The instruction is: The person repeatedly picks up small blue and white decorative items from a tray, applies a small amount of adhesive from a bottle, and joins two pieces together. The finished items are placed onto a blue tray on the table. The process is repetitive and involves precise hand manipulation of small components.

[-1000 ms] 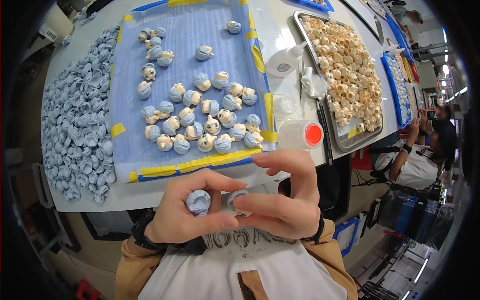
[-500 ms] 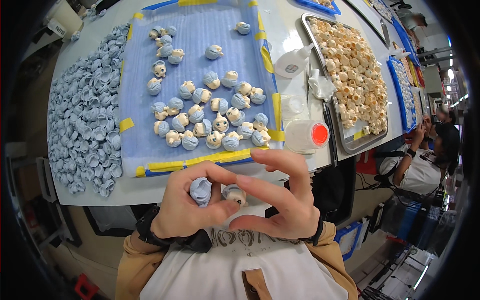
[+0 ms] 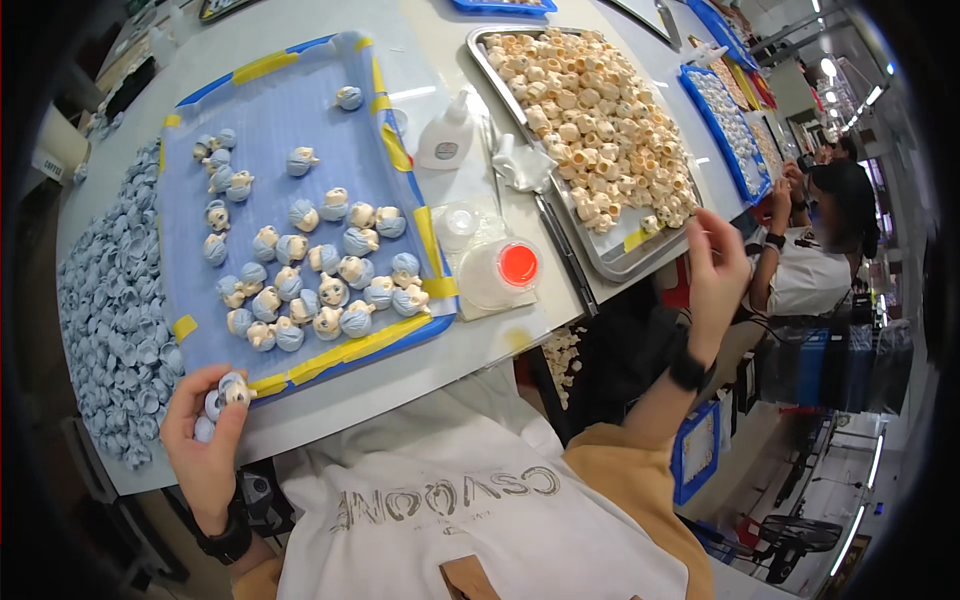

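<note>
My left hand [image 3: 205, 440] is closed around a small doll head [image 3: 234, 389] with a pale face and blue hair, plus loose blue hair pieces [image 3: 207, 418] in the palm. It hovers at the near left corner of the blue tray [image 3: 270, 120], which is lined and edged with yellow tape. Several doll heads [image 3: 333, 291] with blue hair lie on that tray. Out to the right, my right hand [image 3: 718, 285] is raised by the near right corner of a metal tray [image 3: 625, 262] heaped with pale face shells [image 3: 600, 120]. Its fingers are loosely bent and apart, with nothing visible in them.
A large pile of blue hair pieces [image 3: 115, 310] covers the table's left side. Between the trays stand a white squeeze bottle [image 3: 447, 135], a jar with a red-orange top [image 3: 500, 275], a crumpled white wipe [image 3: 522, 165] and a dark pen-like tool [image 3: 565, 250]. A co-worker [image 3: 815, 265] sits at right.
My hands, together in front of my chest before, are now apart. The left went left with the doll head and hair pieces; the right reached out toward the metal tray. The view has swung right.
</note>
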### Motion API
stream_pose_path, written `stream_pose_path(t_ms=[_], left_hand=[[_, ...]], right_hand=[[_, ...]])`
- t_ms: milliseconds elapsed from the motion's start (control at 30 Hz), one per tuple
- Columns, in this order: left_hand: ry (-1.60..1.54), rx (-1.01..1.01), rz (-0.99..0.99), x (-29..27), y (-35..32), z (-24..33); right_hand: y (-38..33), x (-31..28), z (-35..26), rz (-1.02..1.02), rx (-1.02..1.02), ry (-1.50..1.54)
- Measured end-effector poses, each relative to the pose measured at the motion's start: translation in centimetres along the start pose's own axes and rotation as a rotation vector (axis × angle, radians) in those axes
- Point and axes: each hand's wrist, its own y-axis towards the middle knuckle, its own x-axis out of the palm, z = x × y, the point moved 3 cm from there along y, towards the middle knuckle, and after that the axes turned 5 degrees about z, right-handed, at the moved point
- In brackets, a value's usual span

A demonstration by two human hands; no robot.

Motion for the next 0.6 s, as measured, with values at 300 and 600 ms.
stream_pose_path(t_ms=[300, 600], left_hand=[[0.217, 0.136, 0.214, 0.0, 1.3, -0.8], [-0.428, 0.018, -0.417, 1.0, -2.7, 0.8]], right_hand=[[0.6, 3.7, 6.5, -0.385, -0.106, -0.300], [-3.8, -0.1, -3.3, -0.135, -0.047, 0.309]])
